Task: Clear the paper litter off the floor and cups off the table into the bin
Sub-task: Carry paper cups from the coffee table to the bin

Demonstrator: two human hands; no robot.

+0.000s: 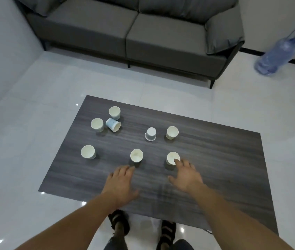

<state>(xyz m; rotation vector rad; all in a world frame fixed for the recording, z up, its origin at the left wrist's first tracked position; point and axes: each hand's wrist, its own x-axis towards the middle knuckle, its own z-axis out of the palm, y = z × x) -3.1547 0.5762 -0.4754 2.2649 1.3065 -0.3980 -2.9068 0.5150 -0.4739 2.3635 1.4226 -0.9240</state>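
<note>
Several paper cups stand on the dark wooden table [215, 168]. Most are upright, one [113, 124] lies on its side at the back left, and one [151, 134] stands upside down in the middle. My left hand [120, 183] hovers with fingers spread just short of the front middle cup [136, 155]. My right hand [186, 175] is spread too, its fingertips at the rim of the front right cup [172, 157]. Neither hand holds anything. No bin and no paper litter are in view.
A grey sofa [130, 31] stands behind the table across a strip of glossy white floor. A blue water bottle [276, 55] stands at the right wall. My feet in black sandals [119, 224] are at the table's front edge.
</note>
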